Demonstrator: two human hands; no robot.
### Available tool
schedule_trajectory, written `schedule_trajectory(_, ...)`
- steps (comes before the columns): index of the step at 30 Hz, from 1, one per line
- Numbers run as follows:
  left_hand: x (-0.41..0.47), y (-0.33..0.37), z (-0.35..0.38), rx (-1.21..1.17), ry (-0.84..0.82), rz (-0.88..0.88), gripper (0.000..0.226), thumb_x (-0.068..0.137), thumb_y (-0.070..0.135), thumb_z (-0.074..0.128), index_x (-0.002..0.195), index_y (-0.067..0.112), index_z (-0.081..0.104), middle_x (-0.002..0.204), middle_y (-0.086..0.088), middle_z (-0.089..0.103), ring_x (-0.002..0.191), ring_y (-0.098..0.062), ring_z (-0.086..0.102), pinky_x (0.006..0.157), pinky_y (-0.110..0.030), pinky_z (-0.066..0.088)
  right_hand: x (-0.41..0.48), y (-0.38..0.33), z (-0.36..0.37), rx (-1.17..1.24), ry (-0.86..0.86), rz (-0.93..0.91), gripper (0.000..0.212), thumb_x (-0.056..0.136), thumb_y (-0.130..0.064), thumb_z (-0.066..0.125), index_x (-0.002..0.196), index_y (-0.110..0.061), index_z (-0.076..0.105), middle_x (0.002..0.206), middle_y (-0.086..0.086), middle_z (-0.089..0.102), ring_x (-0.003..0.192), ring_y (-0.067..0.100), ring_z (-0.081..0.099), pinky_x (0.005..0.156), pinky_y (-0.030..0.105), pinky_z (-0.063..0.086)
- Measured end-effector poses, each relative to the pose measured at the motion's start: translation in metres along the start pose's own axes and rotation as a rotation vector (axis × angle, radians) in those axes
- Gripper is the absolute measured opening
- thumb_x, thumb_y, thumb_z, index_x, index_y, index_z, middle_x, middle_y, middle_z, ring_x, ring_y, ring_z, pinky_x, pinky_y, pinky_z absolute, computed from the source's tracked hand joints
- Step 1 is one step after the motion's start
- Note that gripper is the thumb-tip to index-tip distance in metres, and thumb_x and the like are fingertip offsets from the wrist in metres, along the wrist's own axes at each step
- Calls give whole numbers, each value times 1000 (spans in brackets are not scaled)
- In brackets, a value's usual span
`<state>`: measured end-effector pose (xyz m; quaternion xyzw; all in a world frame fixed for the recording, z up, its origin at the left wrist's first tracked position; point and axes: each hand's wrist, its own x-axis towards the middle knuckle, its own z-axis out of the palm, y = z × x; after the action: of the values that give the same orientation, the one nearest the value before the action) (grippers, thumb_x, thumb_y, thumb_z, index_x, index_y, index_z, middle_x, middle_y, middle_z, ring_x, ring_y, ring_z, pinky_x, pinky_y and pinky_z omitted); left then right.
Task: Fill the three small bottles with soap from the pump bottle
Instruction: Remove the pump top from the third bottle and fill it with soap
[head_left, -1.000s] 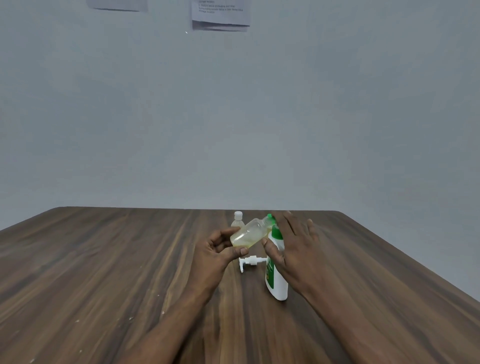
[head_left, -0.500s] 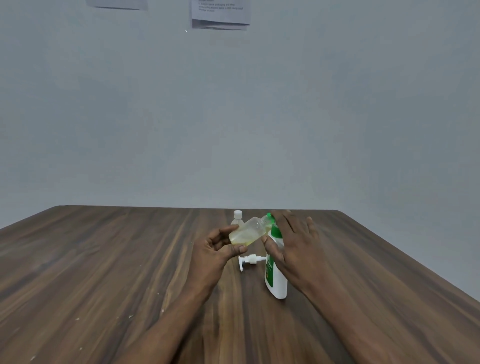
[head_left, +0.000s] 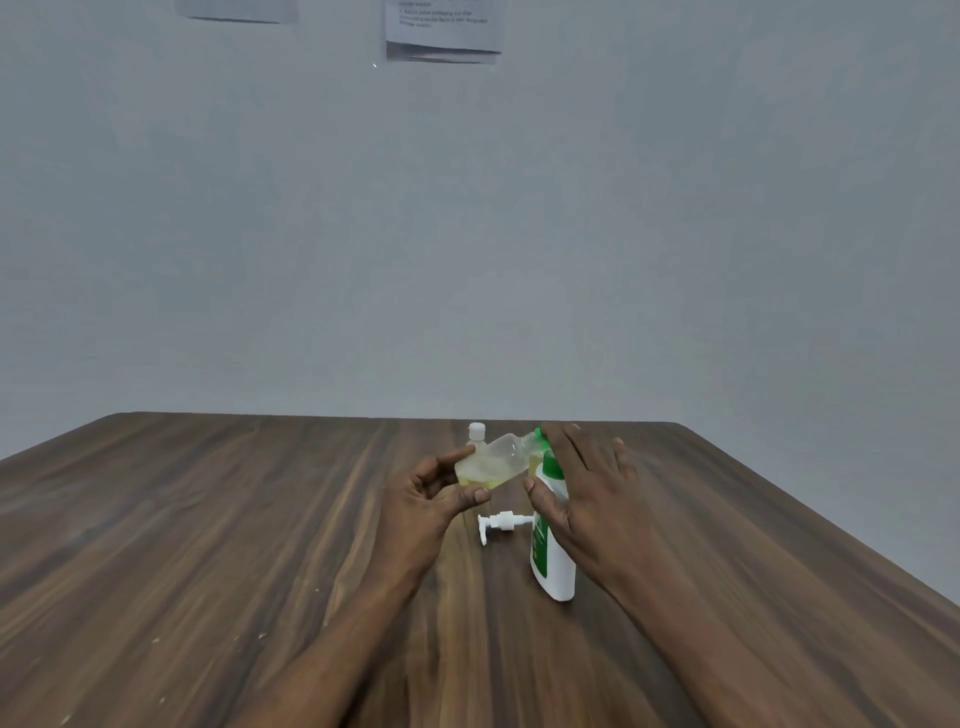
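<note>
Head view. Saw the left grip (head_left: 432, 503) clasping the small bottle (head_left: 493, 462) by its base, between thumb and curled fingers. Found that bottle tipped nearly flat above the worktop (head_left: 208, 545), open neck up against the green top of the pump bottle (head_left: 558, 577), pale yellow soap pooled along its lower side. Saw the right grip (head_left: 588, 492) grasping the pump bottle's upper part, thumb on its front, white base down on the worktop. Noted the white pump head (head_left: 501, 522) lying loose on the worktop just left of the pump bottle, and a capped small bottle (head_left: 476, 435) upright just behind the left grip's fingers.
</note>
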<state>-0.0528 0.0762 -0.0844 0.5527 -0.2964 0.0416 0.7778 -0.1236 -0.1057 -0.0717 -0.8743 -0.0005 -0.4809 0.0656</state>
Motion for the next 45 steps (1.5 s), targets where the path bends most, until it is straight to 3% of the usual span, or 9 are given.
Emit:
schedule_trajectory(6, 3, 1, 3, 2, -12, 13, 47, 73, -5, 80, 117, 9, 71, 105, -6, 78, 104, -19, 73, 83, -25, 59, 2, -1, -3, 17, 11, 7, 58, 92, -56, 43, 140, -25, 44, 138, -9, 52, 128, 10, 46, 113, 51, 29)
schedule_trajectory(17, -1, -1, 1, 9, -3, -6, 48, 74, -11, 78, 119, 5, 70, 106, -7, 78, 103, -22, 73, 79, -23, 59, 0, -2, -2, 6, 23, -4, 48, 92, -51, 44, 132, -25, 47, 127, -8, 57, 117, 11, 53, 107, 55, 39)
schedule_trajectory(24, 3, 2, 4, -9, -4, 6, 47, 73, -7, 80, 118, 7, 70, 106, -7, 78, 103, -21, 73, 83, -25, 60, 5, -3, -6, -2, -23, 43, 61, 91, -60, 38, 140, -24, 48, 139, -10, 52, 134, 14, 45, 114, 53, 29)
schedule_trajectory(32, -2, -5, 3, -14, 4, -27, 47, 73, -12, 79, 116, 4, 70, 110, -9, 76, 103, -23, 73, 77, -23, 59, 2, -4, -6, 9, -32, 24, 51, 92, -52, 40, 131, -22, 53, 126, -7, 59, 118, 18, 58, 108, 57, 36)
schedule_trajectory(40, 1, 2, 6, -4, 1, -6, 46, 74, -7, 80, 116, 9, 71, 106, -4, 78, 101, -17, 73, 78, -22, 58, 4, -4, -7, 14, -25, 33, 62, 91, -58, 40, 140, -21, 49, 138, -6, 54, 129, 16, 49, 111, 55, 34)
schedule_trajectory(45, -1, -1, 5, -21, 5, -30, 46, 73, -11, 79, 115, 6, 70, 107, -5, 77, 100, -17, 74, 75, -21, 58, 4, -3, -6, 7, -29, 32, 53, 93, -52, 41, 136, -23, 50, 134, -5, 56, 129, 19, 52, 110, 54, 35)
